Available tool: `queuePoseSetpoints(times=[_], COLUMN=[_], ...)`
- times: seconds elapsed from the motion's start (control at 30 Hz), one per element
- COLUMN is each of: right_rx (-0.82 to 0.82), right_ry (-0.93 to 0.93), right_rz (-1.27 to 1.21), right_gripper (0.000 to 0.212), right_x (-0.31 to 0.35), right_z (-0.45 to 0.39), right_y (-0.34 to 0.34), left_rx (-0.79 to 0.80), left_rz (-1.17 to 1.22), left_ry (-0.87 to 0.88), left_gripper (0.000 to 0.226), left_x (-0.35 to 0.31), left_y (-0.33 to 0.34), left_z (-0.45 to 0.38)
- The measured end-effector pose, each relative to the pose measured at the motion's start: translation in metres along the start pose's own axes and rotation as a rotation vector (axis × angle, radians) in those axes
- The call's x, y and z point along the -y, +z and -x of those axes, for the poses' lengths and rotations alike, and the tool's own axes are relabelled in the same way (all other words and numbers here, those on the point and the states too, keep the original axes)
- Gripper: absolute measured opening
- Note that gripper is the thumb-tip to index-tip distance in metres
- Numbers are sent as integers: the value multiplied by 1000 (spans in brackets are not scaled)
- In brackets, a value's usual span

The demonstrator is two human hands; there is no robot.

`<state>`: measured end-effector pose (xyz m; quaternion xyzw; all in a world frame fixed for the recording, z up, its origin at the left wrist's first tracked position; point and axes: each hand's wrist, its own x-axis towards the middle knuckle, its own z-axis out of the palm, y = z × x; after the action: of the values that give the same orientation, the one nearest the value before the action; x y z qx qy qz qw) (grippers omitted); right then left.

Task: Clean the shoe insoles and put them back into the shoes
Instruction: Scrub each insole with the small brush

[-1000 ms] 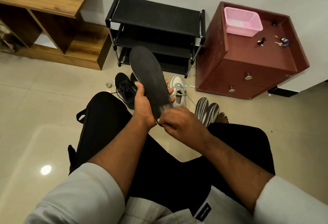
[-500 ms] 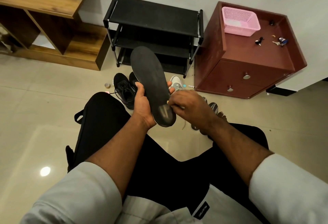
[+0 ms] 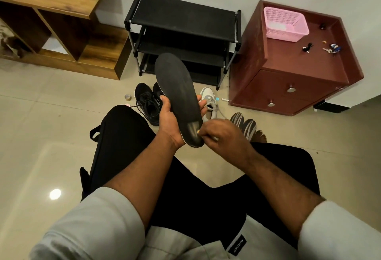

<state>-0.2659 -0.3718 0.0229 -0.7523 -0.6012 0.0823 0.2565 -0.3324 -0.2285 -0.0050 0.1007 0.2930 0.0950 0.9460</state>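
Now the right hand (image 3: 223, 136), earlier beside the insole's middle, sits at its heel, fingers curled on something small and unclear. Long, flat, matte black foam insole (image 3: 177, 94), shiny-worn at the heel, stands tilted above the black sneakers (image 3: 147, 103), gripped from beneath by the left hand (image 3: 170, 115).

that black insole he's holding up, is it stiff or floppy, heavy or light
Probably fairly stiff: the black insole stands up past the left hand, which holds only its lower half, with no visible droop. Likely light too, since that one-hand grip looks relaxed. The right hand pinches at its heel end, and the heel does not visibly buckle.
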Motion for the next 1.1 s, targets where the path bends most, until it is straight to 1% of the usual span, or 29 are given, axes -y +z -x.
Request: queuePoseSetpoints(times=[0.1,0.2,0.3,0.37,0.43,0.53,0.63,0.8,0.9,1.0,1.1], right_rx=[-16,-21,-132,-161,-120,-48,-46,-57,-52,-41,-64], right_ry=[40,25,62,74,64,42,45,81,99,53,14], right_rz=[-73,-128,-132,-90,-74,-112,-137,-43,-37,-54,-79], right_gripper=[9,9,9,8,9,11,12,11,10,11,9], right_x=[14,24,18,13,15,29,32,12,8,23,37], right_z=[11,11,5,2,3,3,1,5,5,1,-11], right_y=[6,7,1,0,4,15,17,6,5,10,19], left_rx=[-24,-36,-26,-32,-30,-26,-41,-52,-66,-72,-77], left_rz=[44,31,27,27,29,23,26,44,31,6,-24], left_ry=[39,58,65,71,74,81,84,89,93,102,123], left_gripper=[98,98,100,100,101,99,98,99,98,96,95], left_x=[-2,-3,-4,-4,-3,-3,-4,-6,-5,-3,-3], left_y=[0,1,4,4,3,2,1,1,3,4,5], left_z=[-3,-2,1,1,1,1,2,2,3,4,4])
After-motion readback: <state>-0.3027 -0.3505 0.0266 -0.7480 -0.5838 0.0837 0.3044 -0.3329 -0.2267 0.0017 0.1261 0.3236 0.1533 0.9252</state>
